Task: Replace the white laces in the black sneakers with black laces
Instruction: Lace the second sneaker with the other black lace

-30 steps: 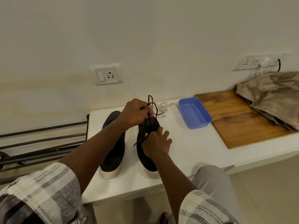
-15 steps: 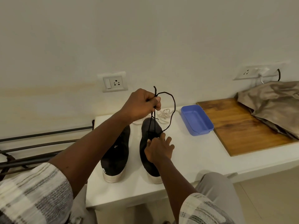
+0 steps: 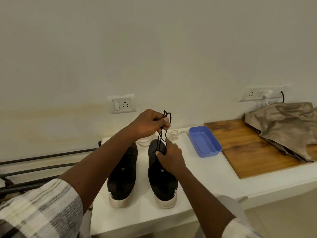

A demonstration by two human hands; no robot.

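- The black lace is pinched in the left grip, which is raised above the far end of the right sneaker. A small loop stands above the fingers.
- Lower down, the strands are pinched by the right grip, which sits at the sneaker's far end. Whether the lace is threaded there cannot be told.
- If too much is drawn upward, an end could be pulled out of its eyelet or left uneven.
- The sneaker could be dragged along the bench if it is not held down.
- Black on black is hard to read, so the strands could be crossed wrongly.
- The white laces lie loose beyond the right sneaker and the left sneaker, where they could be snagged.
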